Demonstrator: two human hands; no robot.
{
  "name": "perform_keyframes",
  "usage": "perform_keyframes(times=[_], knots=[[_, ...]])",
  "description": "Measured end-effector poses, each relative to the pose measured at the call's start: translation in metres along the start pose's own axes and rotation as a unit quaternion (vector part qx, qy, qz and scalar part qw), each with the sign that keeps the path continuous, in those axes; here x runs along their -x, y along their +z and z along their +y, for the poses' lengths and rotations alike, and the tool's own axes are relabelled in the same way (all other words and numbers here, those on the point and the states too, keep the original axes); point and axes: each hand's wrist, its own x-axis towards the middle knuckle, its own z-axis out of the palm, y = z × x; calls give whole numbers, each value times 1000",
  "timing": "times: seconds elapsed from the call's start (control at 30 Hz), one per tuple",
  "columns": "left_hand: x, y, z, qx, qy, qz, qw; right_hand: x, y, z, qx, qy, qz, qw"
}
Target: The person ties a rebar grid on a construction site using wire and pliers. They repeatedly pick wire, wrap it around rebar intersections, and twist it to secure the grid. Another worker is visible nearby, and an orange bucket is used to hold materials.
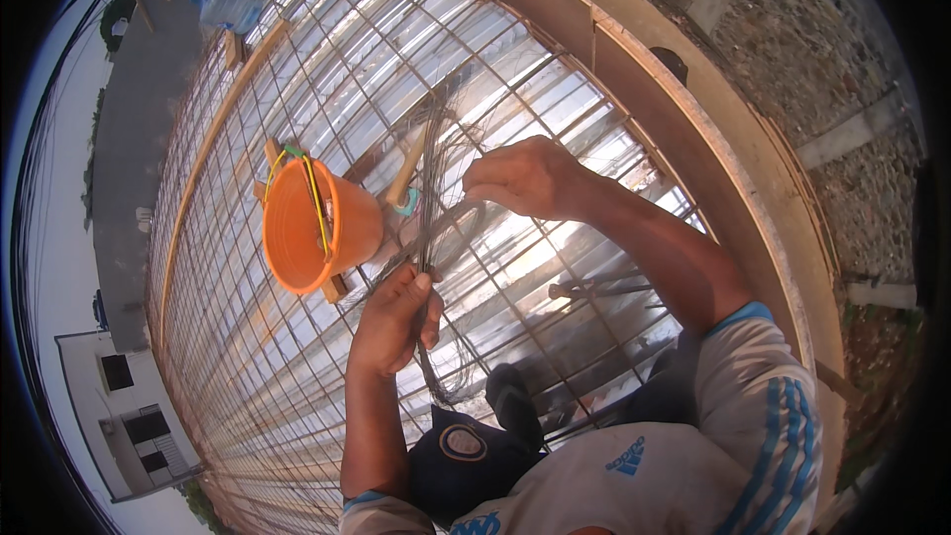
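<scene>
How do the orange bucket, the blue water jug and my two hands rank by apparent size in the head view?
1. Orange bucket
2. Left hand and right hand: too alike to rank
3. Blue water jug: looks smallest, but lies farther off, so its true size is unsure

We are gripping a bundle of thin wires [427,223] in our left hand [389,322] and pinching strands with our right hand [527,178], while an orange bucket [359,228] is sitting leftward over the steel-bar grid [238,327].
</scene>
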Motion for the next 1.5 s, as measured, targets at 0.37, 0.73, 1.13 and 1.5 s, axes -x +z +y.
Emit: perform_keyframes(times=[0.37, 0.73, 1.13, 1.5], knots=[[89, -43, 29, -356, -45, 143, 923, 44, -23, 96, 89, 291, 90, 948], [185, -143, -1, -542, -208, 237, 779, 89, -28, 163, 183, 464, 119, 858], [285, -303, -279, -479, -100, 598, 634, 120, -22, 190, -51, 437, 133, 888], [27, -94, -101, -55, -31, -2, 998, 27, -32, 73, -257, 372, 140, 881]])
